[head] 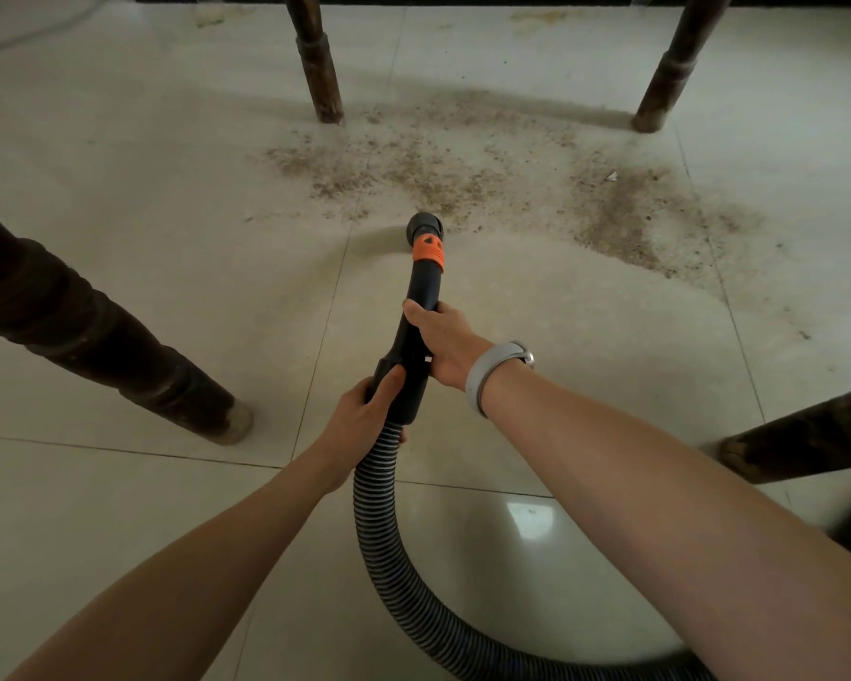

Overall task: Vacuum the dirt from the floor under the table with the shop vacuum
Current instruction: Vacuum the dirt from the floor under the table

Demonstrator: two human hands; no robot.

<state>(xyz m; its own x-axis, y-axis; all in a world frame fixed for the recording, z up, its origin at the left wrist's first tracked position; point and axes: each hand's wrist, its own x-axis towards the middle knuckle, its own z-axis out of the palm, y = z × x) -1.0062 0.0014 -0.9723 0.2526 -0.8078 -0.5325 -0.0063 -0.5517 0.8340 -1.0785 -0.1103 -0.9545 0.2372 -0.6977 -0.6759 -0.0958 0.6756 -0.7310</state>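
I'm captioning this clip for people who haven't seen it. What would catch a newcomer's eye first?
First the two hands in the centre: the left hand and right hand both grip the black vacuum nozzle with its orange collar. Just beyond its tip, a broad patch of brown dirt spreads over the pale tiled floor between the far table legs.

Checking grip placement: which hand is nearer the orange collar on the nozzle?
Right. The right hand grips the black wand just below the orange collar; the left hand holds farther back, where the ribbed hose joins.
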